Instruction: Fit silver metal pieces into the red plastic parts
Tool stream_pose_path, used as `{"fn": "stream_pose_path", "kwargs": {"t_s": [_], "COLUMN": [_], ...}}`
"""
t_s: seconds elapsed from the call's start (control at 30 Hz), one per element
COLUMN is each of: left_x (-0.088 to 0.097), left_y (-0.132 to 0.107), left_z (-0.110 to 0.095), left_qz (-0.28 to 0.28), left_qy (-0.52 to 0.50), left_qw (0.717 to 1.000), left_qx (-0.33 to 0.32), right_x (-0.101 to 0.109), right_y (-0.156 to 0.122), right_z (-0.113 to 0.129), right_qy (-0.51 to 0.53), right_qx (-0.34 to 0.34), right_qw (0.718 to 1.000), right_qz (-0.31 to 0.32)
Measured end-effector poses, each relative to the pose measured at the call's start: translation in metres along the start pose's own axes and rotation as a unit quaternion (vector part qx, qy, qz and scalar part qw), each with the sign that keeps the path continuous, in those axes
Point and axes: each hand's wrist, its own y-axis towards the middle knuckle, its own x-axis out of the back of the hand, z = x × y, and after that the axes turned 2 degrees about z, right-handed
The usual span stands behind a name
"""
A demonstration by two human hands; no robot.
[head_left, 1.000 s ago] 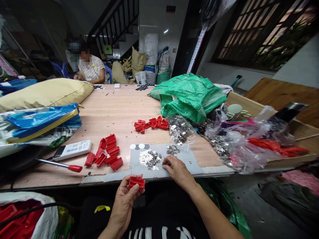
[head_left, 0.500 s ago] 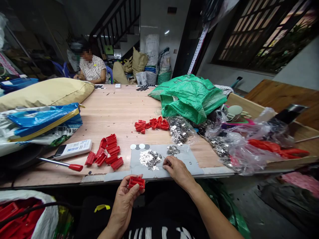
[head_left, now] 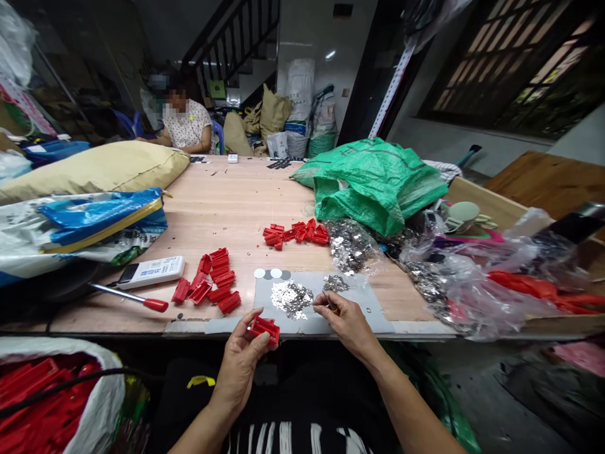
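Observation:
My left hand (head_left: 243,357) is closed on a small red plastic clip (head_left: 264,328), held just below the table's near edge. My right hand (head_left: 347,324) rests on a grey mat (head_left: 373,313), its fingers pinched at the right edge of a small pile of shiny metal pieces (head_left: 290,297). What the pinch holds is too small to name. A group of red clips (head_left: 212,286) lies to the left of the mat. More red clips (head_left: 297,234) lie further back.
A red-handled screwdriver (head_left: 135,299) and a white remote (head_left: 154,270) lie at the left. Blue and tan sacks (head_left: 89,189), a green bag (head_left: 375,183) and clear bags of metal parts (head_left: 454,277) crowd the table sides. Another person (head_left: 185,126) sits at the far end.
My head has shifted, so the whole scene slid slightly right. My left hand has lifted the red clip a little toward the table edge. My right hand stays at the metal pile.

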Motion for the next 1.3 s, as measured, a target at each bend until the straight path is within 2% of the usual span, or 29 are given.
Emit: {"fn": "stream_pose_path", "kwargs": {"t_s": [0.13, 0.3, 0.47, 0.7, 0.87, 1.07, 1.3], "left_x": [-0.004, -0.007, -0.007, -0.011, -0.012, -0.011, -0.009], "left_y": [0.004, 0.004, 0.005, 0.007, 0.006, 0.008, 0.006], "left_z": [-0.005, -0.007, -0.011, -0.015, -0.015, -0.015, -0.008], "left_qz": [0.021, 0.034, 0.058, 0.089, 0.103, 0.120, 0.127], "left_qy": [0.005, 0.017, -0.019, -0.028, -0.021, 0.027, 0.030], "left_qw": [1.000, 0.999, 0.998, 0.996, 0.994, 0.992, 0.991], "left_qx": [-0.018, -0.029, -0.032, -0.014, -0.012, -0.033, -0.035], "right_x": [-0.017, -0.034, -0.041, -0.039, -0.036, -0.032, -0.036], "right_y": [-0.006, -0.007, -0.003, -0.005, -0.005, -0.002, -0.004], "right_z": [0.024, 0.043, 0.040, 0.036, 0.035, 0.029, 0.030], "right_qy": [0.069, 0.063, 0.072, 0.100, 0.084, 0.086, 0.128], "right_qx": [0.038, 0.072, 0.109, 0.137, 0.127, 0.118, 0.045], "right_qw": [0.996, 0.991, 0.985, 0.978, 0.979, 0.966, 0.964], "right_qz": [0.049, 0.096, 0.113, 0.120, 0.139, 0.212, 0.228]}}
